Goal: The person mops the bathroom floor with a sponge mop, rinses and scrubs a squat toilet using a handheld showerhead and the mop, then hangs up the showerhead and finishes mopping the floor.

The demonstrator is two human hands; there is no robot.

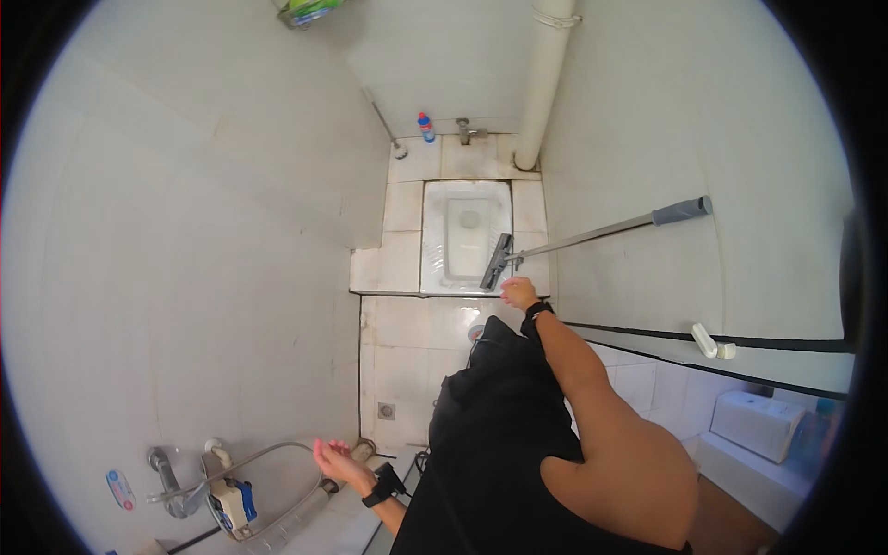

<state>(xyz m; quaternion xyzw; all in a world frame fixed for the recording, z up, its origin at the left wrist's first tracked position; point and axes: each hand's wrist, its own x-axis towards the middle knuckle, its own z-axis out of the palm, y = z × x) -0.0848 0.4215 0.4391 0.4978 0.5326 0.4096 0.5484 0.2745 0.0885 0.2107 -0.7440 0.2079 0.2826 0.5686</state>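
My right hand (520,292) is closed, with its fingers curled, just below the head of a grey squeegee (498,262). The hand looks apart from the tool, and whatever its fingers may hold is hidden. The squeegee's long handle leans to the right against the wall, while its head lies over the right edge of a white squat toilet (428,240). Down at the left, my left hand (339,462) is half curled with its fingers apart and nothing visible in it. Beside it runs a metal shower hose (268,450).
A blue bottle with a red cap (425,128) and a metal valve (465,131) are behind the toilet. A brush (399,148) stands in the left corner, a pipe (544,83) at right. A raised step edge (388,294) crosses the floor near a drain (386,410).
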